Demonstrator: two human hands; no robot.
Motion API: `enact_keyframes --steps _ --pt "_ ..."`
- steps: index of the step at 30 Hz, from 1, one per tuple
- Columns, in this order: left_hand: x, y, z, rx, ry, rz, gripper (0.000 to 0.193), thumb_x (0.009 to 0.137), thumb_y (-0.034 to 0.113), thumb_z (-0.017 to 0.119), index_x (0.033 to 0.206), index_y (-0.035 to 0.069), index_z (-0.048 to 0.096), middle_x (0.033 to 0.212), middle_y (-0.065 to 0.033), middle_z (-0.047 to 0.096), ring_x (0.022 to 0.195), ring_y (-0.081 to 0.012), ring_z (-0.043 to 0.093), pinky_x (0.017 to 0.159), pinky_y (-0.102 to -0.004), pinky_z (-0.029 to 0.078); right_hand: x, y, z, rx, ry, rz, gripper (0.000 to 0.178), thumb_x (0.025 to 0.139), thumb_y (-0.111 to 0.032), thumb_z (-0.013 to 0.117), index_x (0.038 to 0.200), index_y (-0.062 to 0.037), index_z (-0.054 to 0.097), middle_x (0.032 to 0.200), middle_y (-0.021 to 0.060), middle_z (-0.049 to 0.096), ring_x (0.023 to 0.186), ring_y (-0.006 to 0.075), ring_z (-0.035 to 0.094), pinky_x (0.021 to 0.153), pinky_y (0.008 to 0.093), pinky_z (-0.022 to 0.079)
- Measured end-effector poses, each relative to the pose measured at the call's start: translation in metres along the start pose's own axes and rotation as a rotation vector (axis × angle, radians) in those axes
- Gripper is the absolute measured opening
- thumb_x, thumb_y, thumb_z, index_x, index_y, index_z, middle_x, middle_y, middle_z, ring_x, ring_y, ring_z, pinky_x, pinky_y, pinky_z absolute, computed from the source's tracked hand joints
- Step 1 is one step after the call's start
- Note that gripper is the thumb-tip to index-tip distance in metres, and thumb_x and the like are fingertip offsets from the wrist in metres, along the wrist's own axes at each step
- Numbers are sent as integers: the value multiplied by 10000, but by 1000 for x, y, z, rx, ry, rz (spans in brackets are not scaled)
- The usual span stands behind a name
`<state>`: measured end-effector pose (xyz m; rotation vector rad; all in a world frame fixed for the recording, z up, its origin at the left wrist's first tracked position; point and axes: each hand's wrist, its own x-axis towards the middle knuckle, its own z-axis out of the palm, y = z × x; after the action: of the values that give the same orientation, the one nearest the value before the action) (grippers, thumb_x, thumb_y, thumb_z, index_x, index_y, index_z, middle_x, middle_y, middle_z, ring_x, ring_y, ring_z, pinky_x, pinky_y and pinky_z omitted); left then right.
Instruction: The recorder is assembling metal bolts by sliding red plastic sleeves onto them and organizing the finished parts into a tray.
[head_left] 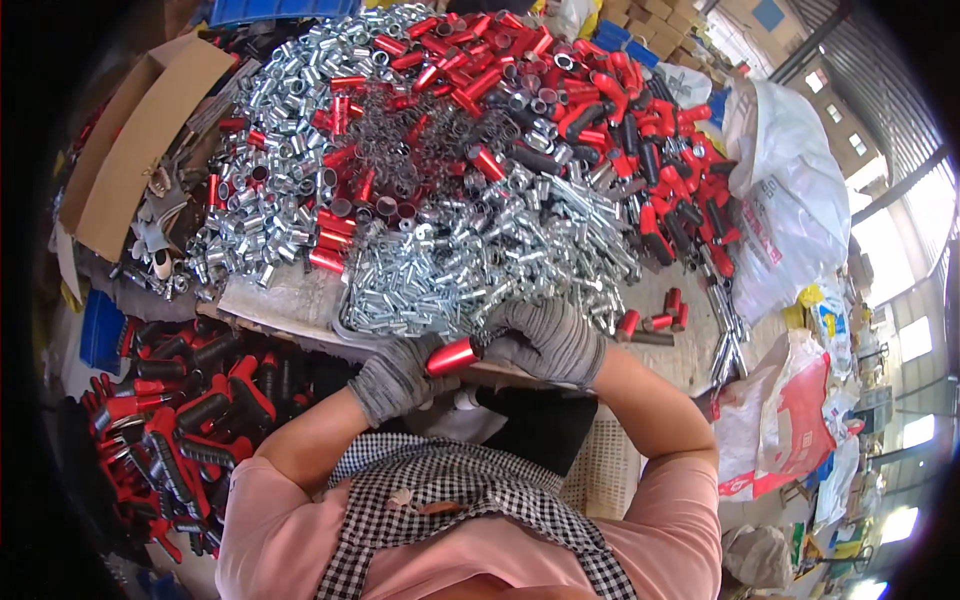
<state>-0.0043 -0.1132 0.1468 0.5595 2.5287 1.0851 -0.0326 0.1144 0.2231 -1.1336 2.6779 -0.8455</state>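
Presently, the red tube [453, 357] is just below the frame's centre, gripped by the left hand [400, 380], its long axis rising slightly rightward to the right hand [548, 342], whose fingers curl at that end, though whether they pinch something I cannot tell.

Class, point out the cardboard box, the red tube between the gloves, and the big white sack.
Cardboard box [155, 150]: head view, broad side panel.
Red tube [453, 357]: head view, middle of its side.
White sack [798, 185]: head view, bulging side.
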Motion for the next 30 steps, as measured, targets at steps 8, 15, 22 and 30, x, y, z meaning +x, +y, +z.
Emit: enact_keyframes --steps 8,15,22,30 --pt "12 -29 -7 -161 102 -35 493 707 413 772 1008 56 613 847 -156 622 779 -323 616 685 -394 479 117 220 -110 -110 658 360 739 823 -523 581 1330 -21 390 1057 181 620 934 252 607 788 333 481" --pt "12 -34 -5 -194 125 33 506 709 420 762 960 10 600 756 -169 623 718 -311 630 655 -391 483 200 270 -133 721 956 788 414 789 -356 649 1118 -141 521 943 118 609 835 263 602 652 411 523" --pt "7 -33 -4 -156 76 38 477 737 388 745 1082 88 606 860 -142 629 798 -311 620 699 -386 481 74 191 -95 1354 944 148 353 825 -275 617 1126 -120 516 997 75 580 901 256 557 826 493 460" --pt "3 -44 1 205 213 310 459 772 447 673 1040 78 626 838 -143 632 766 -333 617 667 -428 483 -59 71 -13 1339 478 199 561 729 -159 673 1226 39 504 893 116 634 771 221 634 719 345 526"
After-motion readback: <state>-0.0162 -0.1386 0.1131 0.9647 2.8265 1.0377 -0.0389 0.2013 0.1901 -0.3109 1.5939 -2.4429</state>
